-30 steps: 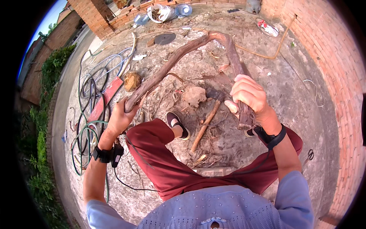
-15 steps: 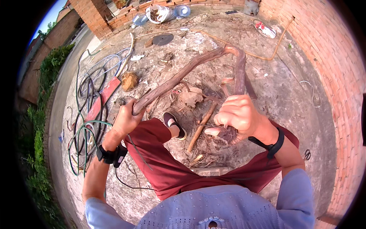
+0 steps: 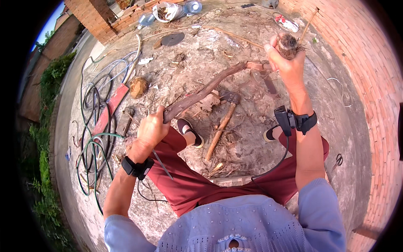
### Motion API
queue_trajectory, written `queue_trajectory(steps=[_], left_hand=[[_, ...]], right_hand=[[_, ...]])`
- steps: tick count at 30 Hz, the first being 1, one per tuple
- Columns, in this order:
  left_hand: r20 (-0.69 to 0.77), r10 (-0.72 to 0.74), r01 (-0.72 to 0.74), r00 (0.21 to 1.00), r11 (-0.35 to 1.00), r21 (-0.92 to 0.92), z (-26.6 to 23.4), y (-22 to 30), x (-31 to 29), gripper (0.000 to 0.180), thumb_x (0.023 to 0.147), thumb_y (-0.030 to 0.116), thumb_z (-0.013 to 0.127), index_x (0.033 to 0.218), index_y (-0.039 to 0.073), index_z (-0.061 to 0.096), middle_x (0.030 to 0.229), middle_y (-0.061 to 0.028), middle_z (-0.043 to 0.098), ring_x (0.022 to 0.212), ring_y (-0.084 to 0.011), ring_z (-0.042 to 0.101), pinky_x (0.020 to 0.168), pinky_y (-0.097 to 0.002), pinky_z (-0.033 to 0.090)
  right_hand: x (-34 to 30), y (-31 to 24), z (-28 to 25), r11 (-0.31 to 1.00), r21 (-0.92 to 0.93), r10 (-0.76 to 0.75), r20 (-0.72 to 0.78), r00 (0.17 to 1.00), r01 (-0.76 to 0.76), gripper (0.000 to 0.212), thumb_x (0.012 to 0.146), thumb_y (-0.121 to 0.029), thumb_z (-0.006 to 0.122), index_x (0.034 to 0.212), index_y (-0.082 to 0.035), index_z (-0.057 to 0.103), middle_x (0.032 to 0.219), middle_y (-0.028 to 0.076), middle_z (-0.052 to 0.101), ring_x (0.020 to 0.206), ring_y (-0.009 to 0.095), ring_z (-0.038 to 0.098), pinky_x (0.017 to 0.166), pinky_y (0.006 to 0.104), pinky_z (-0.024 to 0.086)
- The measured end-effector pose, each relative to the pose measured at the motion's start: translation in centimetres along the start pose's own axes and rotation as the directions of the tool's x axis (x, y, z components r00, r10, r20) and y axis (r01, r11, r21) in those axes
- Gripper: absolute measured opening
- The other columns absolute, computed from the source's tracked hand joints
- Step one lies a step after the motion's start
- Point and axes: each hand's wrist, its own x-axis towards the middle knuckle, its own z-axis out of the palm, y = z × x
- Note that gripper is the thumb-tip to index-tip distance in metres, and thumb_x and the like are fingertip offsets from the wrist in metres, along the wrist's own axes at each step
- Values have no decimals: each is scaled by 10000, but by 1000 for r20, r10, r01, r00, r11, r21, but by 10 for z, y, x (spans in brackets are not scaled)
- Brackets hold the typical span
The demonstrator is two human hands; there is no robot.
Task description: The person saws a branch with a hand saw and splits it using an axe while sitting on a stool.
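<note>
A thick, bent brown branch stretches between my two hands above the ground. My left hand is closed round its near left end. My right hand grips the other end, far out at the upper right, where a ragged, fibrous tip shows above the fingers. At the bend, the bark looks split and reddish, with a peeled strip hanging down. Below the branch, between my feet, lies an axe with a wooden handle and a dark head, touched by neither hand.
Tangled hoses and a red board lie at the left. Near them sits a round brown clump. Farther off are a dark disc, a white bag and plastic bottles. Scissors lie right, before a brick wall.
My right hand has swung up and away to the right, turning the branch's far part outward. The axe head and my right shoe have come into sight. My left hand has shifted slightly right.
</note>
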Motion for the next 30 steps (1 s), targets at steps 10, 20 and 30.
queue_trajectory(steps=[10,20,30], left_hand=[[-65,11,-26,998,970,-241,-11,-25,-1,392,726,195,628,1052,21,497,680,-233,577,691,-393,572,618,-416,463],[85,167,-158,982,982,-102,-17,-40,16,314,756,233,603,997,50,522,708,-212,587,696,-372,578,614,-431,455],[323,339,-376,884,925,58,54,-48,52,393,773,189,576,1129,52,483,1059,-191,539,990,-342,520,830,-399,418]], right_hand=[[-22,-46,1,931,-126,-307,237,922,342,52,786,12,548,820,-16,522,557,-54,415,475,18,367,455,180,281],[-72,-25,-18,989,-142,-8,233,972,42,39,761,-44,633,791,-49,608,647,-36,534,603,35,504,533,192,390],[-162,62,1,989,-8,149,-70,986,-150,42,773,-37,616,801,-13,599,581,-42,495,484,21,422,435,184,311]])
